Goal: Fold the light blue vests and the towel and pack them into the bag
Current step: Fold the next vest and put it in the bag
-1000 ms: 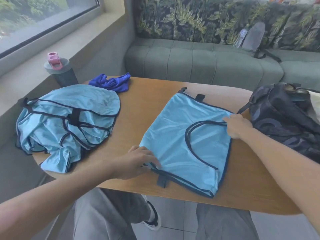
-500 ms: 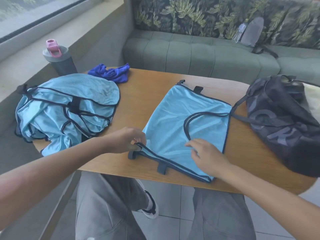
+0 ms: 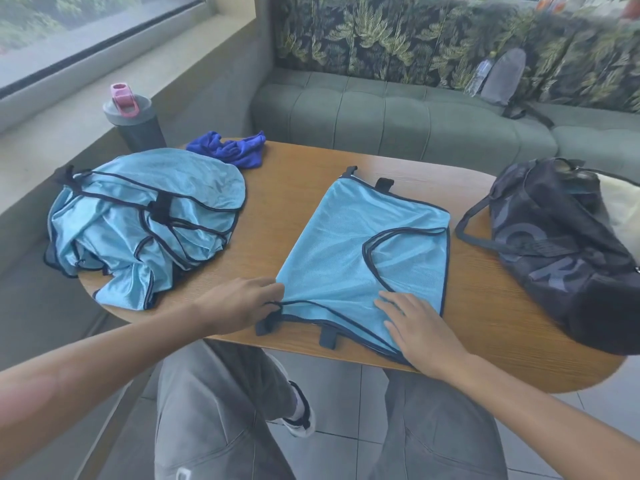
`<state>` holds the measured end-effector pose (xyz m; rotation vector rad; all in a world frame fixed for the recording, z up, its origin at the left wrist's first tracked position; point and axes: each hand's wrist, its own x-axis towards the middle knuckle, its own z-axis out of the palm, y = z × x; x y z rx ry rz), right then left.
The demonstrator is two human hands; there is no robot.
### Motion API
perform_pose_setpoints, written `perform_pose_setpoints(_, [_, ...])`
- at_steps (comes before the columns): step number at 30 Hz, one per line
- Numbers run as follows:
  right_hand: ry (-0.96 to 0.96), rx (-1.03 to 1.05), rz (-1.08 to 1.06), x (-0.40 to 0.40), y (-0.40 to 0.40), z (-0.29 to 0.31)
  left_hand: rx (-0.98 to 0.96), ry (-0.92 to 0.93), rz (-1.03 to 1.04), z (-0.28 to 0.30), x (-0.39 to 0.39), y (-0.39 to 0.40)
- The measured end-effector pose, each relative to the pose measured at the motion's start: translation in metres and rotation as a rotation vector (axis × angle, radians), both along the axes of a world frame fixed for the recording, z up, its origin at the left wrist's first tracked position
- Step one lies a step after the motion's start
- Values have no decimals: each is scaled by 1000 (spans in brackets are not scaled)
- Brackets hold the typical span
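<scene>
1 vest [image 3: 363,251] lay flat at the table's [image 3: 485,317] 6 o'clock edge, already folded once. Left hand [image 3: 242,303] pinched its near-left corner trim. Right hand [image 3: 419,327], which had been at the vest's 3 o'clock edge a second before, now pressed flat and wide on the near hem, fingers straight. Likely the next fold was being set. Pile of unfolded vests [image 3: 145,223] sat at 9 o'clock, blue towel [image 3: 228,148] at 11, bag [image 3: 561,244] at 3, nothing visibly packed yet.
</scene>
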<state>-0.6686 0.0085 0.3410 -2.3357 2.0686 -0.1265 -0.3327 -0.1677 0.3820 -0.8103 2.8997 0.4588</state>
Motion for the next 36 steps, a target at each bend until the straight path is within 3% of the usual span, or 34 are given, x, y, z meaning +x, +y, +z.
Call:
perform_pose_setpoints(4, [10, -17, 1, 1, 3, -1, 88, 101, 68, -2, 5, 1])
perform_pose_setpoints(12, [-12, -11, -10, 2, 4, -3, 2, 106, 290, -8, -8, 17])
perform_pose_setpoints(15, [0, 3, -22, 2, 5, -2, -13, 195, 292, -20, -1, 21])
perform_pose_setpoints(17, [-6, 9, -31, 2, 5, -3, 84, 228, 273, -28, 7, 19])
perform_pose_setpoints(25, [-62, 47, -25, -1, 5, -2, 162, 327, 53, -16, 20, 19])
perform_pose_setpoints(32, [-46, 126, -37, -2, 9, 9, 209, 235, 105, -21, 8, 25])
perform_pose_setpoints(36, [-28, 131, -47, -3, 12, 9, 272, 351, 319, -27, 4, 35])
